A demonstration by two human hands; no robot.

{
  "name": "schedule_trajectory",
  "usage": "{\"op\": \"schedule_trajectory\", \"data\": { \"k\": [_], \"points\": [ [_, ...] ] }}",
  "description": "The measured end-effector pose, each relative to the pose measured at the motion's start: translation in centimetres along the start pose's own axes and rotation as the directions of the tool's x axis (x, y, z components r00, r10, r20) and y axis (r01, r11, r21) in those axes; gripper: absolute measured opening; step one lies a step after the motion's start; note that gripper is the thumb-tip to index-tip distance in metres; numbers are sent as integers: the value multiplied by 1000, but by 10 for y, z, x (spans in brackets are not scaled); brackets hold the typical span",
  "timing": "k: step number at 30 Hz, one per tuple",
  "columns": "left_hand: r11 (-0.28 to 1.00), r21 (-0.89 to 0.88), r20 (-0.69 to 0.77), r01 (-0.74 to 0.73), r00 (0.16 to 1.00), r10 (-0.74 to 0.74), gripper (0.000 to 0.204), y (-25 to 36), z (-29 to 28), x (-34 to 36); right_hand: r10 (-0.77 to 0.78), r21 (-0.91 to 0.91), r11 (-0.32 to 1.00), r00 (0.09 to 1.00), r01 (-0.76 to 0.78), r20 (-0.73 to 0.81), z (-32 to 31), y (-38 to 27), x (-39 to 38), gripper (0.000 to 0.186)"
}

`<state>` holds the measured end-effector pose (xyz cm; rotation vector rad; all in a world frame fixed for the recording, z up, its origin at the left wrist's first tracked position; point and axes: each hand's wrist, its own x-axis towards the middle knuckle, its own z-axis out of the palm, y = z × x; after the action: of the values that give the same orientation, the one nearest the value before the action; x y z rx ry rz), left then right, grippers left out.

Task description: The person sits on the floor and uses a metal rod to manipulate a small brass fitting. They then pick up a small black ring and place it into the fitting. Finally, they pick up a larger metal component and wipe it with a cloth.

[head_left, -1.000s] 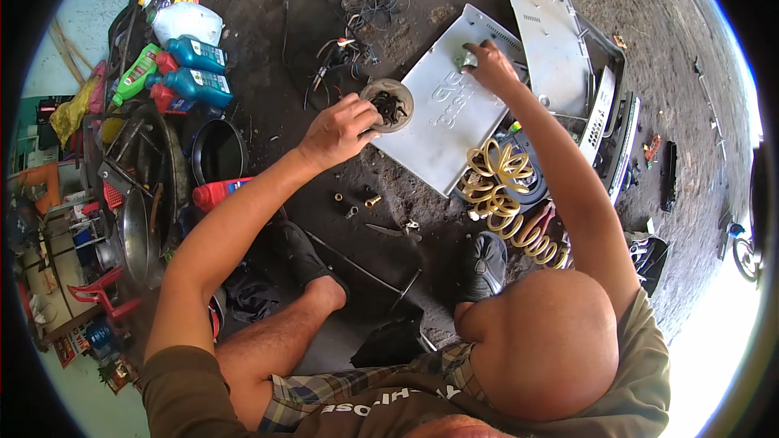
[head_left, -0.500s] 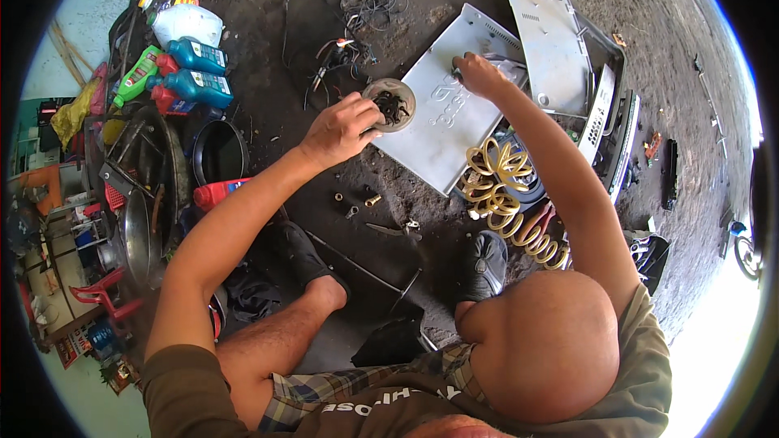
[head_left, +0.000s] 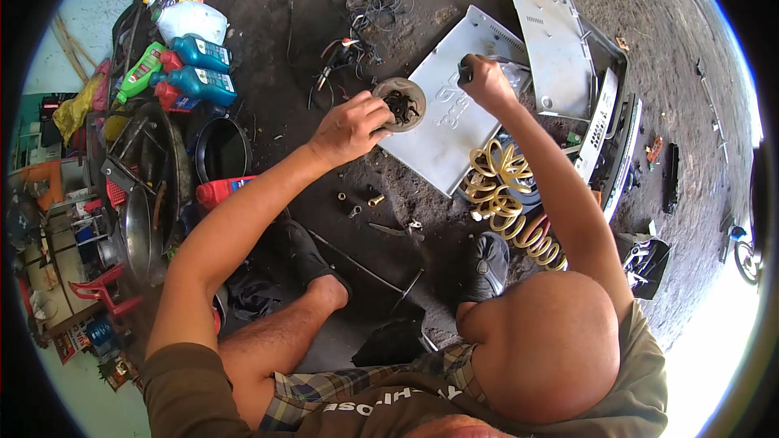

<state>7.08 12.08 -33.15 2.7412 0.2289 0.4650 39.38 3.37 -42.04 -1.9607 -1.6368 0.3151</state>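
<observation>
My left hand [head_left: 350, 126] grips the near left rim of a small round tub [head_left: 420, 103], fingers closed over its edge. Inside the tub lie several small dark parts [head_left: 399, 105], perhaps screws or clips. My right hand [head_left: 491, 85] is closed on a small dark object [head_left: 465, 70] whose kind I cannot make out. That hand is over a flat silver-grey metal panel [head_left: 410, 146] with raised lettering. The tub stands at the panel's left edge and partly covers it. A clear plastic bag [head_left: 514, 73] shows just beyond my right hand.
A second grey panel [head_left: 548, 49] lies at the far right. Coiled yellow hose [head_left: 499, 166] sits below my right forearm. Loose metal fittings [head_left: 375, 199] and pliers [head_left: 414, 229] lie before my feet. Tangled wires [head_left: 381, 4], oil bottles [head_left: 201, 85] and a black pan [head_left: 221, 150] are leftward.
My right hand has shifted slightly right and toward me over the panel, and the dark object in it shows more. My left hand still holds the tub.
</observation>
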Motion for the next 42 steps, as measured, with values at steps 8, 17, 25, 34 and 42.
{"op": "schedule_trajectory", "data": {
  "k": [8,17,25,34,42],
  "points": [
    [999,17,-12,-43,999,43,28,8,4,7,-268,272,921,960,280,-81,-34,-152,-46,28],
    [999,-6,-5,-50,999,50,30,12,0,-4,-362,3,929,910,369,201,-11,-145,-51,16],
    [999,-10,-4,-48,999,48,31,11,2,-7,-353,-16,923,863,384,361,-5,-145,-48,13],
    [998,-59,-36,11,999,-13,31,7,-1,-20,42,196,980,984,-8,-171,-27,-88,-25,17],
    [996,-93,-32,16,999,-19,32,5,4,-22,121,-230,969,982,-86,142,26,21,-15,22]
  ]
}}
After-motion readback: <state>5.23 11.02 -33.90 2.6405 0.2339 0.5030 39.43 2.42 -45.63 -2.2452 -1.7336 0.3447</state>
